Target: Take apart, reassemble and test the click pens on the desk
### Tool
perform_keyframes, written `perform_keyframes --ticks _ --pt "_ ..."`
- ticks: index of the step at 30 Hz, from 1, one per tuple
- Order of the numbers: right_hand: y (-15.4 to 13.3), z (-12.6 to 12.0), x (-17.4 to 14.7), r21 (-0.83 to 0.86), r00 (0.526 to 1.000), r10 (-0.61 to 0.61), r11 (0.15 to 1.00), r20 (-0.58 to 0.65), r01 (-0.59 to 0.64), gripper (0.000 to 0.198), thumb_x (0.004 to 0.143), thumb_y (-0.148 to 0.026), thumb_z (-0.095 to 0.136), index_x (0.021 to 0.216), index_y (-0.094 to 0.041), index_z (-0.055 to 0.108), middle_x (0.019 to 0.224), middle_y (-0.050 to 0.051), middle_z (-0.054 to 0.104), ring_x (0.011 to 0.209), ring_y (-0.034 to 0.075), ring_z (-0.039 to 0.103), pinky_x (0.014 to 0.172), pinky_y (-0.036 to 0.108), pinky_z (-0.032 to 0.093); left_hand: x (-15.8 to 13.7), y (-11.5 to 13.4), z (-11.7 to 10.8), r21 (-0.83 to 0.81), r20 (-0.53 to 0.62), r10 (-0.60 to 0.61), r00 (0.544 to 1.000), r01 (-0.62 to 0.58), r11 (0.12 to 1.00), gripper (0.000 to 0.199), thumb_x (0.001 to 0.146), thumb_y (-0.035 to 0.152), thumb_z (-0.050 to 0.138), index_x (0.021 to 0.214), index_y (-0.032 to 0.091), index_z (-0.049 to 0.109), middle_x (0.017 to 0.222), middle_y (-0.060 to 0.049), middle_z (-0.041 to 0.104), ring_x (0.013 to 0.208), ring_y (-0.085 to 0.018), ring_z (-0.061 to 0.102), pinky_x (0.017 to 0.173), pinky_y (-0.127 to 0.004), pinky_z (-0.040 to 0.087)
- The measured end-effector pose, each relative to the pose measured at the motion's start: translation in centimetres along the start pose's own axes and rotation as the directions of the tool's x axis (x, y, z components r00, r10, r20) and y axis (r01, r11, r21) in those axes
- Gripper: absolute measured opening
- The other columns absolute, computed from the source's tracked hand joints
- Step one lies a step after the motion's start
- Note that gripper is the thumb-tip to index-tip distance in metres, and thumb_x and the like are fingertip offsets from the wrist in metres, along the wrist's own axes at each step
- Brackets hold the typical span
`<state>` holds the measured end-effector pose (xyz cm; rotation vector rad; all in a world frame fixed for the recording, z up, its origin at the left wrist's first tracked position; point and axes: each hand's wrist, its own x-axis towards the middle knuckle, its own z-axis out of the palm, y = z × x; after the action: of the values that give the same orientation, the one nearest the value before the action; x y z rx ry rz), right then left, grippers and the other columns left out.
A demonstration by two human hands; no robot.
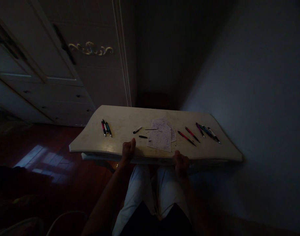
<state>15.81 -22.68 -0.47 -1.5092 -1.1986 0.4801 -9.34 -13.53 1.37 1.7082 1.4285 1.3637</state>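
Note:
My left hand (129,149) is a closed fist at the table's front edge, thumb uppermost. Farther right along that edge, my right hand (181,161) is also curled into a fist. No object shows in either one. Between and beyond them lie overlapping sheets of paper (160,139) covered in fine marks. Just past my left fist are a short black pen part (143,136), a white tube with a black end (137,130) and a thin dark stick like a refill (151,129). Two red-and-black pens (186,138) (192,134) lie right of the papers.
Three pens (106,127), red, white and teal, lie at the table's left. Purple, blue and white pens (208,131) lie at its right. The pale table (125,114) has a curved edge. A cabinet (98,82) stands behind left, a wall (263,98) at right. The room is dim.

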Motion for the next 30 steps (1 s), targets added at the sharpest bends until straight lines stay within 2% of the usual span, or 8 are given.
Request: perform_keyframes --ticks 5,8,13,17,19,21,26,30 --pt "-0.6 -0.3 3.4 0.199 0.998 0.027 0.98 -0.05 -0.016 0.056 0.091 -0.061 0.043 0.055 -0.024 0.023 0.048 -0.007 0.019 0.045 0.008 0.017 0.043 0.026 0.017 0.1 -0.4 0.2 0.014 -0.061 -0.015 0.998 0.016 1.0 0.061 0.091 0.056 0.036 0.042 0.022 0.024 0.041 0.004 0.018 0.038 -0.008 0.02 0.044 -0.03 0.014" --pt "-0.2 0.0 4.6 0.136 1.0 -0.004 0.991 -0.006 0.005 0.056 0.09 -0.063 0.043 0.055 -0.024 0.025 0.048 -0.007 0.021 0.046 0.009 0.021 0.043 0.026 0.018 0.3 -0.2 0.3 0.026 -0.092 -0.039 0.995 0.042 0.999 0.057 0.091 0.054 0.038 0.046 0.022 0.026 0.045 0.004 0.02 0.042 -0.008 0.022 0.045 -0.029 0.016" --pt "0.0 0.3 5.1 0.041 0.987 -0.089 0.996 0.136 0.085 0.058 0.088 -0.068 0.043 0.055 -0.022 0.033 0.051 -0.006 0.028 0.049 0.009 0.026 0.046 0.026 0.022 1.9 0.0 0.0 -0.008 -0.051 -0.08 0.996 0.08 0.997 0.042 0.086 0.049 0.051 0.057 0.021 0.04 0.052 0.004 0.034 0.051 -0.011 0.036 0.05 -0.025 0.029" --pt "-0.2 0.1 5.3 0.085 0.984 -0.041 0.996 0.172 0.026 0.057 0.088 -0.069 0.042 0.055 -0.022 0.034 0.049 -0.006 0.029 0.047 0.01 0.027 0.044 0.025 0.024 4.1 -1.1 0.3 0.038 -0.05 -0.061 0.997 0.063 0.997 0.02 0.08 0.039 0.06 0.078 0.02 0.058 0.073 -0.001 0.057 0.066 -0.015 0.053 0.062 -0.026 0.043" --pt "-0.2 0.0 5.5 0.114 0.982 -0.016 0.993 0.187 -0.005 0.058 0.087 -0.07 0.043 0.055 -0.022 0.035 0.048 -0.006 0.031 0.046 0.009 0.028 0.044 0.025 0.024 5.1 -2.0 0.5 0.114 -0.079 -0.041 0.996 0.05 0.992 0.02 0.078 0.034 0.062 0.091 0.018 0.063 0.092 -0.006 0.062 0.075 -0.018 0.058 0.07 -0.03 0.047" --pt "-0.1 0.0 5.7 0.153 0.98 0.013 0.987 0.199 -0.045 0.058 0.086 -0.071 0.045 0.055 -0.023 0.035 0.046 -0.006 0.03 0.043 0.009 0.027 0.042 0.025 0.023 5.9 -2.8 0.6 0.208 -0.076 -0.021 0.997 0.036 0.978 0.026 0.079 0.032 0.062 0.1 0.017 0.066 0.102 -0.011 0.062 0.082 -0.021 0.06 0.077 -0.034 0.049" --pt "-0.1 -0.3 6.2 0.232 0.957 0.104 0.958 0.27 -0.169 0.062 0.081 -0.075 0.048 0.052 -0.023 0.032 0.041 -0.008 0.026 0.036 0.007 0.022 0.038 0.024 0.017 6.5 -3.9 0.8 0.403 0.064 0.094 0.993 -0.112 0.908 0.02 0.082 0.033 0.064 0.092 0.018 0.072 0.1 -0.013 0.065 0.096 -0.028 0.058 0.092 -0.042 0.044" --pt "-0.4 -0.6 6.3 0.255 0.935 0.148 0.938 0.324 -0.236 0.065 0.078 -0.08 0.047 0.05 -0.024 0.03 0.038 -0.008 0.025 0.034 0.006 0.021 0.036 0.023 0.015 6.1 -3.8 0.7 0.415 0.099 0.116 0.988 -0.147 0.898 0.017 0.084 0.033 0.061 0.087 0.019 0.072 0.098 -0.013 0.067 0.097 -0.028 0.058 0.091 -0.041 0.043"
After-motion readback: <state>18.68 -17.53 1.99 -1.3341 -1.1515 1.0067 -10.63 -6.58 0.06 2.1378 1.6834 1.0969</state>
